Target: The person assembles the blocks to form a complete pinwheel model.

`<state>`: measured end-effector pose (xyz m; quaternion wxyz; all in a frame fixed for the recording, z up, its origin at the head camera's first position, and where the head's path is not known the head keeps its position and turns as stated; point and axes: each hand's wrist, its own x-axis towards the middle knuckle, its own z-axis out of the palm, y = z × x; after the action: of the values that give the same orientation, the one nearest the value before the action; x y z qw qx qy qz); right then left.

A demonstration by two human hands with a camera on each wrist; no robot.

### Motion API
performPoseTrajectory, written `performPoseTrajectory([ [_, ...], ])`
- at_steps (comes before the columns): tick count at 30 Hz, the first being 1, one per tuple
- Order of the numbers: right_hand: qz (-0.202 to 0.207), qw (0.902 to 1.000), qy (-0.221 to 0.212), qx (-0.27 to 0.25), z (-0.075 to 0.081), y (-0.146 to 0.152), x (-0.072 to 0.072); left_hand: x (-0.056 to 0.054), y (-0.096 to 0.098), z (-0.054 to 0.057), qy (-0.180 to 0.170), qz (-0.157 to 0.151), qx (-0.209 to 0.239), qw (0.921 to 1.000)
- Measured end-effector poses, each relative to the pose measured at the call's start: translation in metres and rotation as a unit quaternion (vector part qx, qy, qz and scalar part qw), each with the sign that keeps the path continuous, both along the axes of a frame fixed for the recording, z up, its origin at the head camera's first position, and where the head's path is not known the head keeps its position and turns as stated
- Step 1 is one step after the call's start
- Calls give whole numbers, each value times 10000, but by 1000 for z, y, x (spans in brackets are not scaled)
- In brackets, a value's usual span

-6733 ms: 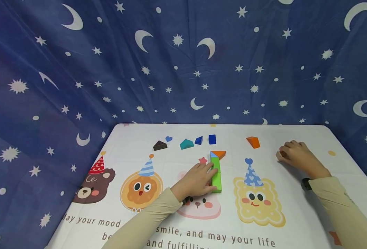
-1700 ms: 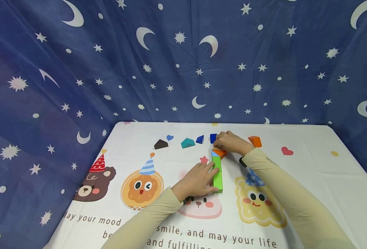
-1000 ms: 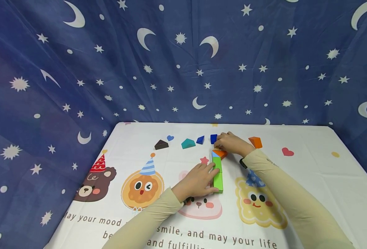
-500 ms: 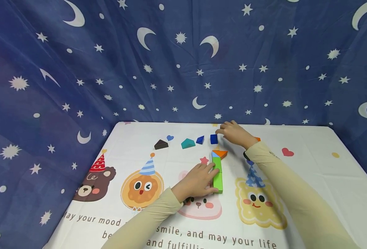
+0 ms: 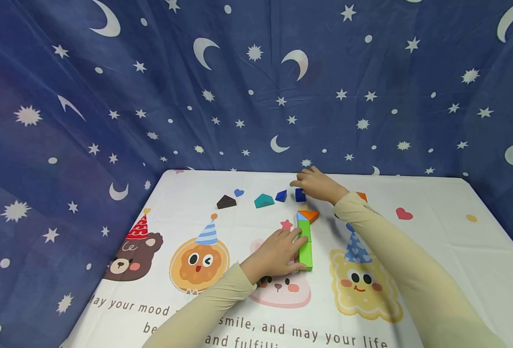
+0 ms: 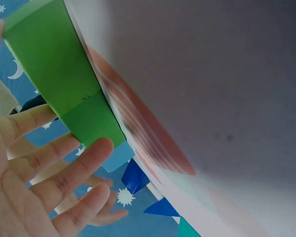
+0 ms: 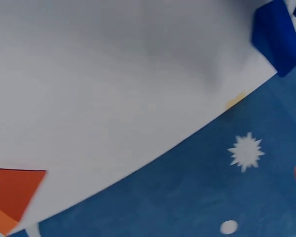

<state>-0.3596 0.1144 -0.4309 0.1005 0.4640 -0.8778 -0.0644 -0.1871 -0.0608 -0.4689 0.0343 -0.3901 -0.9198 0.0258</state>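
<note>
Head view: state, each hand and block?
Left hand: touching green blocks
Right hand: near blue block, apparently empty
Green blocks: abutting
Blue block: apart
Blue wedge: apart
Teal block: apart
Dark block: apart
Light-blue triangle: at green end
Orange triangle: beside light-blue
Orange block: partly hidden

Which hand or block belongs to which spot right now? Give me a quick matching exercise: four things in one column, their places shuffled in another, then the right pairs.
Things
1. left hand
2. right hand
3. teal block
4. dark brown block

Places
A. leftmost of the blocks in the head view
B. near the dark blue blocks, nothing seen in its grip
C. touching the green blocks
D. lying between the dark brown block and the dark blue blocks

Pairs: 1-C, 2-B, 3-D, 4-A
</note>
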Motion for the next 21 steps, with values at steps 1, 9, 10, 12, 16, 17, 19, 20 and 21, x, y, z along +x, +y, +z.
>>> performPoseTrajectory([
  [1,44,10000,33,21,1,-3,0,0,0,0,-16,2,1,10000],
  [9,432,9982,192,373,7,-28,3,1,-2,2,49,8,-25,10000],
  [10,494,9976,220,427,7,-31,3,1,-2,2,59,4,-18,10000],
  [12,606,9964,281,519,8,-39,4,1,-2,3,70,-13,1,10000],
  [16,851,9933,478,626,8,-53,5,1,-2,3,95,-46,26,9999],
  [17,890,9927,492,647,7,-56,5,1,-2,3,100,-45,21,9999],
  [19,957,9918,502,679,6,-63,4,1,-2,2,104,-40,10,9999],
  [20,977,9916,476,700,5,-65,4,1,-1,2,98,-42,7,9999],
  [21,987,9915,438,724,3,-68,4,1,-1,2,94,-39,6,9999],
])
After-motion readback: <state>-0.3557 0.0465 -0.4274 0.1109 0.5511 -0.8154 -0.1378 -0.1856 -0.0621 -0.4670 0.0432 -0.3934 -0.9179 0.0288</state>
